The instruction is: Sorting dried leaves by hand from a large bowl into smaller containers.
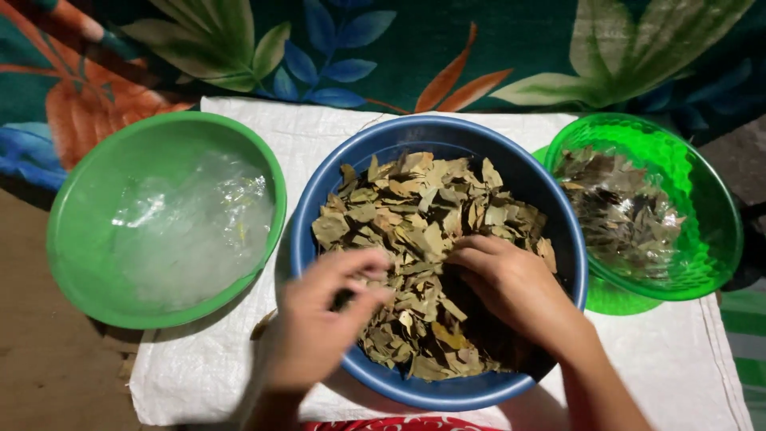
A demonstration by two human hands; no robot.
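Three round plastic bowls are set on a white woven sack (239, 383): one blue bowl (319, 215) in the middle, heaped with dry, brittle brown-green leaves (415, 215); one green bowl (80, 231) to its left with crinkled clear plastic bags (195, 223); one translucent green bowl (702, 199) to its right, tilted, with bagged leaves. Left hand (319, 319) is blurred over the blue rim, fingers pinched, grip unclear. Right hand (511, 283) is laid open, palm down, in the leaves.

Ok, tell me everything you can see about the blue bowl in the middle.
The blue bowl is round, looks like plastic, and stands upright on a white woven sheet between two green bowls. It is heaped with dry, olive-brown leaves. The right hand rests in the leaves; the left hand hovers over the near rim, fingers pinched, blurred.
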